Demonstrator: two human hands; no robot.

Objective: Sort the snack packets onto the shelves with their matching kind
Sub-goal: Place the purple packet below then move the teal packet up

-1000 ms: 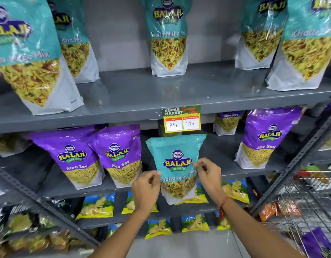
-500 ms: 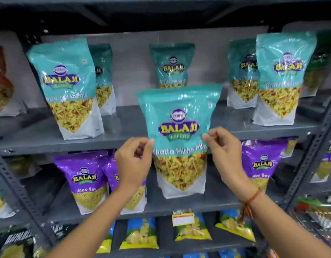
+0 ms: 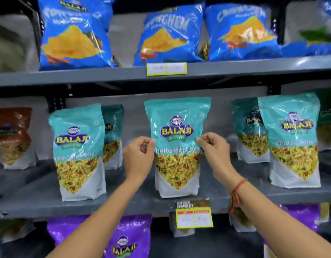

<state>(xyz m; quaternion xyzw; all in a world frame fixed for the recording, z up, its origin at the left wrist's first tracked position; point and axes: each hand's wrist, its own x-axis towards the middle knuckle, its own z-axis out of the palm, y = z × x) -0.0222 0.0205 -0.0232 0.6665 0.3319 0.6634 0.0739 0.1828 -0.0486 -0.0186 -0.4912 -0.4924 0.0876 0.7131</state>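
A teal Khatta Mitha Mix packet (image 3: 176, 146) stands upright in the middle of the grey middle shelf (image 3: 31, 190), its base on or just above the shelf board. My left hand (image 3: 140, 157) pinches its left edge and my right hand (image 3: 213, 151) pinches its right edge. Matching teal packets flank it: one at the left front (image 3: 78, 151) with another behind it (image 3: 112, 135), and two at the right (image 3: 293, 140), (image 3: 248, 131).
Blue chip bags (image 3: 75, 34) fill the shelf above. Purple Aloo Sev packets (image 3: 123, 237) sit on the shelf below. A brown packet (image 3: 12, 135) stands at the far left of the middle shelf. A yellow price tag (image 3: 193, 215) hangs on the middle shelf's front edge.
Both hands have lifted the teal packet from in front of the purple-packet shelf up to the teal-packet shelf. The view has tilted upward, bringing the blue bags into sight.
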